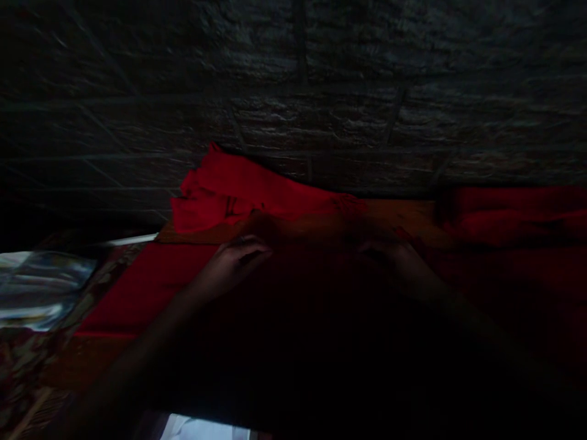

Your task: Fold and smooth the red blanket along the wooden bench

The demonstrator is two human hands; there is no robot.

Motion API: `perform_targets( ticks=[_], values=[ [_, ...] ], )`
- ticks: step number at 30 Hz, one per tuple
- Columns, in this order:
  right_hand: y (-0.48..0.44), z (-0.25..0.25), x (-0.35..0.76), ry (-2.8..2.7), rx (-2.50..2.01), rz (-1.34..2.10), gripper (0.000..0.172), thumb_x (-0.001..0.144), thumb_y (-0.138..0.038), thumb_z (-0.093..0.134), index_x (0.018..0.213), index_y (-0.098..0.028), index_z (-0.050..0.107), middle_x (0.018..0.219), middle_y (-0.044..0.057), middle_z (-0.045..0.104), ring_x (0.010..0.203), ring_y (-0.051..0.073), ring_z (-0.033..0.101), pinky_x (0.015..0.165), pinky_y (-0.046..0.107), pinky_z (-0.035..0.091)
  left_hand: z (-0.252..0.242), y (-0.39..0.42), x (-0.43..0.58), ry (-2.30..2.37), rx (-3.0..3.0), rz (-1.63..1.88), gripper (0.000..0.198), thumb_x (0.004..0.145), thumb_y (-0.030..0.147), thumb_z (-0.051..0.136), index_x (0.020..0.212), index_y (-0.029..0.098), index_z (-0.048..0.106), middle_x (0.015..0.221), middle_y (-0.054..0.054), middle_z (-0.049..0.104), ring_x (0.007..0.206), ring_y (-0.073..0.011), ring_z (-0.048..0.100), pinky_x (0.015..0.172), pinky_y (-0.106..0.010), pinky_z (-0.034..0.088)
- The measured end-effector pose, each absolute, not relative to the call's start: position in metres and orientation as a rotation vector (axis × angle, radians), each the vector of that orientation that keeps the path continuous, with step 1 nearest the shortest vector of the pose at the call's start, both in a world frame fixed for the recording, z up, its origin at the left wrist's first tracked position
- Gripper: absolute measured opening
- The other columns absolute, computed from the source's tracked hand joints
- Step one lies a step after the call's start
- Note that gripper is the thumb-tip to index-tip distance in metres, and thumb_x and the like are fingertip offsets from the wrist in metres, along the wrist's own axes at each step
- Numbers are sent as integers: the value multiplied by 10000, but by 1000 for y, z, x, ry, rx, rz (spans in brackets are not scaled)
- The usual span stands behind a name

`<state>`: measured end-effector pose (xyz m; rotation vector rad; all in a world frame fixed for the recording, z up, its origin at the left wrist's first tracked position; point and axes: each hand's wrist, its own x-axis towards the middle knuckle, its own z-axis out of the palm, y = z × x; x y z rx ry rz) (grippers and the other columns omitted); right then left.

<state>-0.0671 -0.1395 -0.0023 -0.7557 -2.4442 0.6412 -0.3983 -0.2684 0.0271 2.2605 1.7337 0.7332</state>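
Note:
A red cloth (151, 281) lies flat over a wooden tabletop, its middle sunk in deep shadow. At its far edge my left hand (236, 260) is curled, thumb and fingertips meeting in a pinch that appears to be on the cloth. Opposite it, my right hand (401, 260) bends inward in a similar pinch at the same edge; its fingertips are dim and blurred. Behind my left hand rests a crumpled red fabric piece (261, 186), close to the wall. What lies between my hands is too dark to make out clearly.
A folded red bundle (518, 214) sits at the back right. Bare wood (398, 214) shows along the rear of the table. A dark tiled wall (321, 116) rises directly behind. Off the left end is a shiny plastic-looking package (41, 290) on a patterned surface.

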Motion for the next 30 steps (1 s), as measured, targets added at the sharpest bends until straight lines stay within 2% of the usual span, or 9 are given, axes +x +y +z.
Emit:
perform_targets(
  ticks=[6, 11, 15, 19, 24, 30],
  values=[
    [-140, -3, -66, -2411, -813, 682, 118, 940, -224, 563, 940, -213, 680, 978, 32, 702, 922, 188, 653, 831, 313, 493, 24, -267, -402, 1744, 2215, 754, 205, 935, 349, 582, 1015, 199, 696, 1008, -55, 709, 916, -178, 664, 800, -290, 528],
    [-140, -2, -68, -2413, -823, 657, 116, 944, -239, 565, 940, -212, 678, 994, 38, 702, 927, 194, 649, 831, 324, 490, 25, -267, -403, 1738, 2215, 767, 200, 943, 338, 565, 951, 196, 706, 969, -51, 717, 880, -170, 670, 774, -282, 537],
    [-141, -1, -69, -2427, -773, 634, 93, 933, -241, 592, 934, -210, 680, 990, 44, 695, 937, 196, 641, 852, 333, 487, 25, -267, -401, 1669, 2252, 823, 202, 946, 293, 571, 1068, 198, 700, 1028, -63, 709, 910, -170, 674, 773, -273, 542],
    [-141, -2, -68, -2445, -739, 617, 62, 906, -224, 630, 929, -210, 686, 1003, 49, 683, 941, 200, 638, 833, 332, 492, 25, -266, -402, 1614, 2286, 818, 156, 928, 296, 606, 947, 193, 722, 966, -59, 710, 882, -170, 673, 758, -270, 539],
    [-141, -4, -68, -2420, -750, 646, 85, 912, -210, 616, 934, -209, 697, 1023, 49, 689, 963, 196, 644, 845, 321, 493, 24, -265, -402, 1632, 2264, 812, 178, 928, 289, 607, 1049, 204, 706, 1028, -61, 711, 918, -170, 675, 786, -274, 543],
    [-140, -4, -66, -2438, -774, 637, 73, 899, -217, 631, 924, -219, 700, 1006, 41, 688, 964, 200, 635, 858, 326, 482, 20, -264, -406, 1630, 2264, 803, 163, 926, 312, 604, 944, 199, 719, 971, -54, 711, 883, -170, 675, 777, -274, 540]
  ],
)
